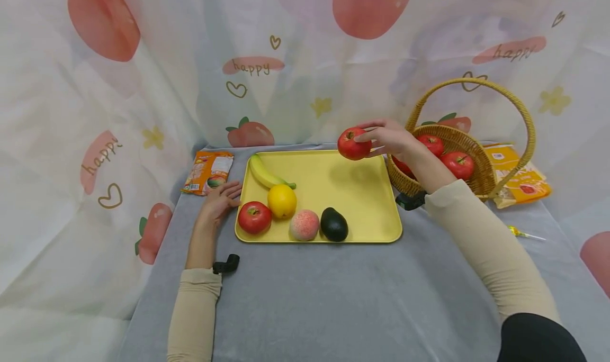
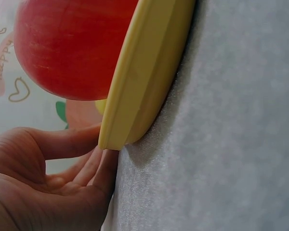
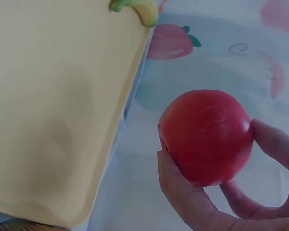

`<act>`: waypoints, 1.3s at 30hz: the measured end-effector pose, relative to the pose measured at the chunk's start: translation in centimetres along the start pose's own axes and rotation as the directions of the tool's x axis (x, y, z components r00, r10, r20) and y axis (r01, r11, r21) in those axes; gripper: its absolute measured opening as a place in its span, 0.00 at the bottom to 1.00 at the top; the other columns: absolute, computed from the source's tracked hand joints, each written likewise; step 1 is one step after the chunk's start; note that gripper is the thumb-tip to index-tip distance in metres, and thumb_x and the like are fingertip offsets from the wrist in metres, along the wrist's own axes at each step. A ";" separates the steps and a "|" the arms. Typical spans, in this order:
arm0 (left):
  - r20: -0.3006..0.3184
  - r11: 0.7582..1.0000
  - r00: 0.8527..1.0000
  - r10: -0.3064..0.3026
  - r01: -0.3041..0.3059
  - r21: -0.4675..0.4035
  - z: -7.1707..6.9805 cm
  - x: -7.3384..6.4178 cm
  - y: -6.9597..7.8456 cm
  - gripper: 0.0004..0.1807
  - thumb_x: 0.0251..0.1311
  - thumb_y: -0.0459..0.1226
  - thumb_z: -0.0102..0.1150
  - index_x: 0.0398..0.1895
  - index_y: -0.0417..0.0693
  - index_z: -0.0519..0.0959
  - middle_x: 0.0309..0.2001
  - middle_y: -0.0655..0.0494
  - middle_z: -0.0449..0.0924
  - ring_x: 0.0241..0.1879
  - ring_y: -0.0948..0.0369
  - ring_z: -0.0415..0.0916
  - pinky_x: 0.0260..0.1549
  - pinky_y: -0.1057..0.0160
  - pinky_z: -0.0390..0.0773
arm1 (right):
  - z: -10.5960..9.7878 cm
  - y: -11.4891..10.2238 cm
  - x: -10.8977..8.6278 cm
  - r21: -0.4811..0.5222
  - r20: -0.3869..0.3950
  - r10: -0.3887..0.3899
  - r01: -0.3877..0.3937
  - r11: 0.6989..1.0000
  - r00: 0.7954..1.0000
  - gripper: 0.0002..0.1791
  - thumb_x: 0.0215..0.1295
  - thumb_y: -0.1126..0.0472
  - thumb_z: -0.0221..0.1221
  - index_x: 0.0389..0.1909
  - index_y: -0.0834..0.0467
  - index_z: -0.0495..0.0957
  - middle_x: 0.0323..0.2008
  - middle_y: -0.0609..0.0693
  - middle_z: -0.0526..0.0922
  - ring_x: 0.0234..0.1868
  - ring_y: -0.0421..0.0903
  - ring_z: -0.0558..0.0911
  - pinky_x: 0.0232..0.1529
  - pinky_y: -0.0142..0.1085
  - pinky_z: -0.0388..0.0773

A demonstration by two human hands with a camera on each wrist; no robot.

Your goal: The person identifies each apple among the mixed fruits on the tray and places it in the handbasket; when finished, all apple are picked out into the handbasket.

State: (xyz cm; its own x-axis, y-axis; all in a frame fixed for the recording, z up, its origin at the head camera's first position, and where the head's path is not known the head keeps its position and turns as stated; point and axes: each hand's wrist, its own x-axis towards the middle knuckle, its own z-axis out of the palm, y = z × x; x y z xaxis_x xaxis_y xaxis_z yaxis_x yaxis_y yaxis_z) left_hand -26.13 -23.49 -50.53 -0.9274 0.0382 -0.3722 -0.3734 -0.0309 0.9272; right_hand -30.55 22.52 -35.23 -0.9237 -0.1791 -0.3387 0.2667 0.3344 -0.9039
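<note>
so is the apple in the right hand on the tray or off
Off: the right hand grips the apple, apart from the tray in the right wrist view.

Five apples (image 1: 351,144) show, plus one banana (image 1: 264,174), yellow fruit (image 1: 282,201), peach (image 1: 304,225), avocado (image 1: 334,225), tray (image 1: 369,208) and basket (image 1: 482,166).

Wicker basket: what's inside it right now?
Two red apples show inside the wicker basket, plus part of another red fruit at left. The right forearm covers part of the interior; what lies behind it or beneath the fruit cannot be seen.
</note>
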 end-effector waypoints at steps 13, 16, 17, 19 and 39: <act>-0.011 1.000 1.000 -0.010 0.010 -0.012 0.1 -0.2 0.0 0.40 0.65 0.15 0.51 0.80 0.39 0.60 0.76 0.41 0.66 0.75 0.52 0.65 0.51 0.67 0.82 | -2.0 0.7 -0.9 0.077 -0.010 0.014 -0.013 0.997 1.000 0.37 0.70 0.56 0.67 0.77 0.59 0.66 0.71 0.58 0.67 0.61 0.58 0.79 0.62 0.54 0.77; -0.015 1.000 1.000 -0.011 0.011 -0.021 0.1 -0.1 0.0 0.40 0.64 0.14 0.51 0.80 0.39 0.60 0.76 0.40 0.66 0.75 0.51 0.65 0.53 0.65 0.82 | -2.5 0.7 -1.3 0.102 -0.020 0.022 -0.020 0.995 1.000 0.38 0.70 0.57 0.68 0.77 0.59 0.66 0.69 0.56 0.68 0.57 0.53 0.81 0.62 0.54 0.77; -0.014 1.000 1.000 -0.010 0.010 -0.022 0.1 -0.1 0.0 0.40 0.64 0.14 0.51 0.80 0.39 0.60 0.76 0.40 0.66 0.75 0.51 0.65 0.53 0.65 0.82 | -2.7 0.7 -1.4 0.108 -0.024 0.026 -0.024 0.994 0.999 0.38 0.70 0.57 0.68 0.77 0.59 0.66 0.69 0.56 0.68 0.55 0.52 0.82 0.62 0.53 0.78; -0.014 1.000 1.000 -0.007 0.007 -0.017 0.1 -0.1 0.0 0.40 0.64 0.14 0.51 0.80 0.39 0.60 0.76 0.40 0.66 0.75 0.52 0.65 0.51 0.66 0.82 | -3.1 0.6 -1.7 0.115 -0.029 0.034 -0.031 0.993 0.999 0.38 0.70 0.57 0.68 0.77 0.58 0.66 0.71 0.56 0.67 0.51 0.49 0.85 0.61 0.53 0.78; -0.003 0.999 1.000 -0.006 0.006 -0.032 -0.1 -0.2 0.2 0.41 0.65 0.14 0.50 0.81 0.39 0.58 0.78 0.42 0.64 0.76 0.52 0.64 0.44 0.70 0.83 | -7.7 2.6 -2.6 0.139 -0.035 0.074 -0.069 0.988 0.997 0.42 0.72 0.54 0.65 0.80 0.60 0.57 0.61 0.50 0.72 0.45 0.42 0.87 0.59 0.49 0.80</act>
State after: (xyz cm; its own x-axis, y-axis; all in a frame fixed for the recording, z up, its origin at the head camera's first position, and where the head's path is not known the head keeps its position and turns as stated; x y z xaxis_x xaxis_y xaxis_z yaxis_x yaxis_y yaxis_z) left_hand -26.02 -23.56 -50.32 -0.9252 0.0353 -0.3779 -0.3795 -0.0622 0.9231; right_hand -29.55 31.02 -34.65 -0.9104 -0.1214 -0.3954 0.3650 0.2138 -0.9061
